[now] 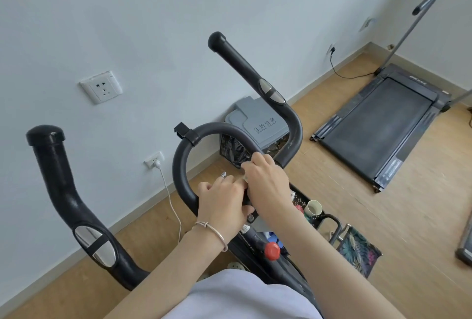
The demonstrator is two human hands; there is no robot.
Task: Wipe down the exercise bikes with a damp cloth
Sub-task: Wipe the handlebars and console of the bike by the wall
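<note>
Just now both hands crowd the exercise bike's handlebar loop. The right hand pinches a pale, mostly hidden cloth onto it, and the left hand grips its base. A grey bin stands behind the loop, a treadmill to its right and a red knob below.

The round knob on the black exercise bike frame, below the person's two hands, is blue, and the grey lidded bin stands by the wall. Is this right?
Not fully. In the head view the round knob on the black exercise bike frame is red, not blue. It is below the left hand and right hand, and the grey lidded bin stands by the wall.
</note>
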